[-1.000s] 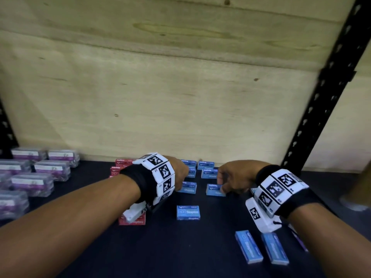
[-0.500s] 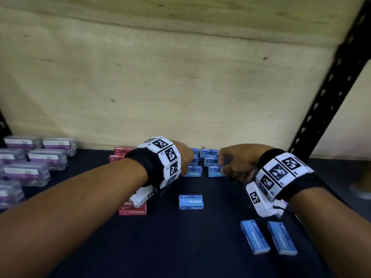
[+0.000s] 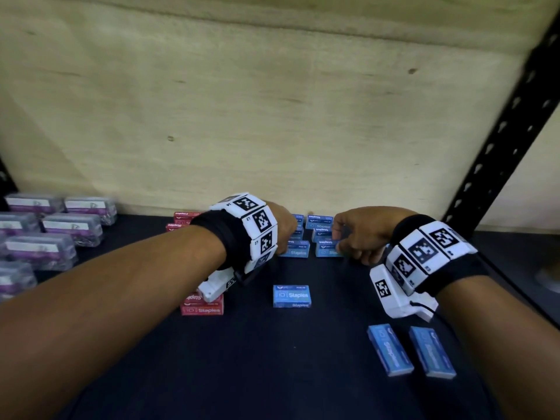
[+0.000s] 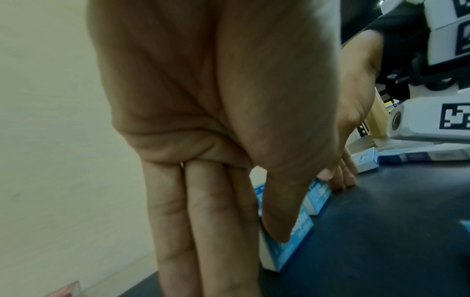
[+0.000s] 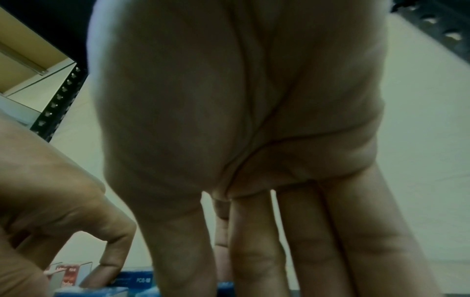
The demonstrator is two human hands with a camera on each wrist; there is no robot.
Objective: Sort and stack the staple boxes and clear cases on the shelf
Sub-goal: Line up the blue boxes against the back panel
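Note:
Two columns of blue staple boxes stand at the back of the dark shelf point(image 3: 272, 359). My left hand point(image 3: 285, 234) holds the front box of the left column point(image 3: 295, 252); in the left wrist view its thumb presses the box's point(image 4: 287, 243) near face and its straight fingers point(image 4: 203, 231) reach down behind it. My right hand point(image 3: 348, 241) pinches the front box of the right column point(image 3: 328, 251); its fingertips point(image 4: 340, 180) touch the shelf beside that box point(image 4: 318, 197). Clear cases point(image 3: 42, 250) with purple labels sit at the far left.
One blue box point(image 3: 291, 295) lies alone mid-shelf, a red box point(image 3: 202, 304) under my left wrist, more red boxes point(image 3: 181, 219) at the back. Two blue boxes point(image 3: 391, 350) lie near the front right. A plywood wall point(image 3: 272, 131) backs the shelf; a black upright point(image 3: 500, 140) stands right.
Both hands have slid their blue boxes away from me, up against the columns at the back wall. My head has tilted, so the shelf sits lower in view.

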